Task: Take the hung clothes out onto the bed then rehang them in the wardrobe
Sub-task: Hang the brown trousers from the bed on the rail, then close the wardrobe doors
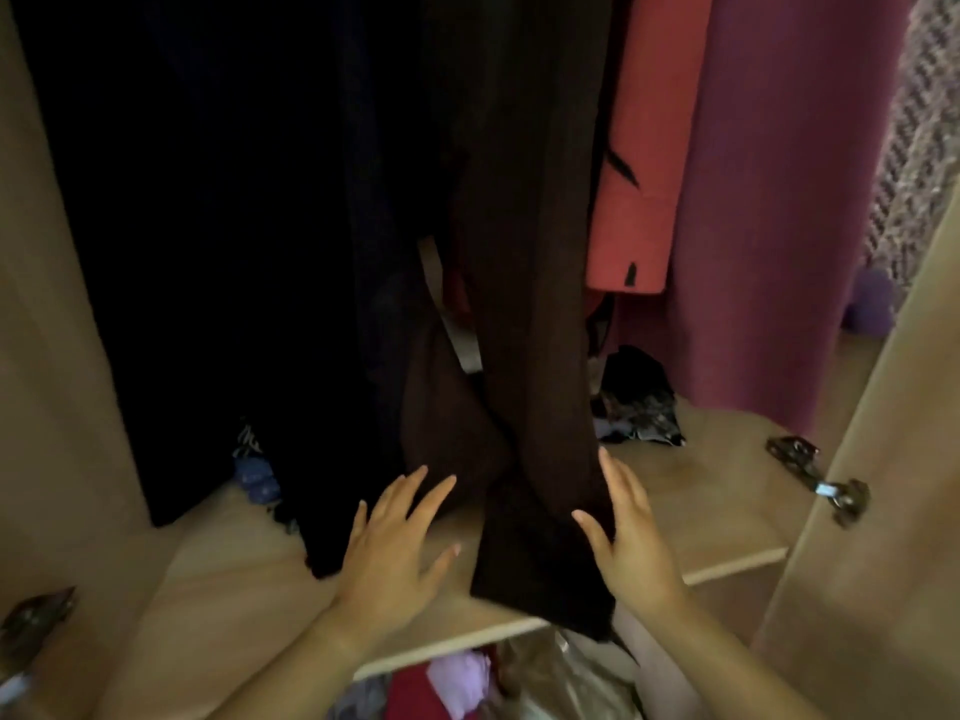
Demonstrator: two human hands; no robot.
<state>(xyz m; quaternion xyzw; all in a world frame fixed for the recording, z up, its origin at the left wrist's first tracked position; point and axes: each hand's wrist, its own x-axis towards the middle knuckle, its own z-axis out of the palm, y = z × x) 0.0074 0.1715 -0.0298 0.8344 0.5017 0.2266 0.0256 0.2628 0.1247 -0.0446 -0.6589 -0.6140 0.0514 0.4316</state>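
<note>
A long dark brown garment (530,304) hangs inside the wardrobe, and its hem spills over the front edge of the wooden shelf (223,558). My left hand (389,543) is spread with straight fingers just left of the hem, over the shelf. My right hand (628,532) lies against the right side of the hem, fingers straight and thumb across the cloth. To the left hang black clothes (208,226). On the right side hang a coral garment (649,148) and a mauve one (789,200).
The wardrobe's side panel (47,356) stands at left and an open door (883,485) with a metal hinge (841,498) at right. A dark crumpled item (641,402) lies on the shelf. Mixed clothes (467,678) fill the compartment below.
</note>
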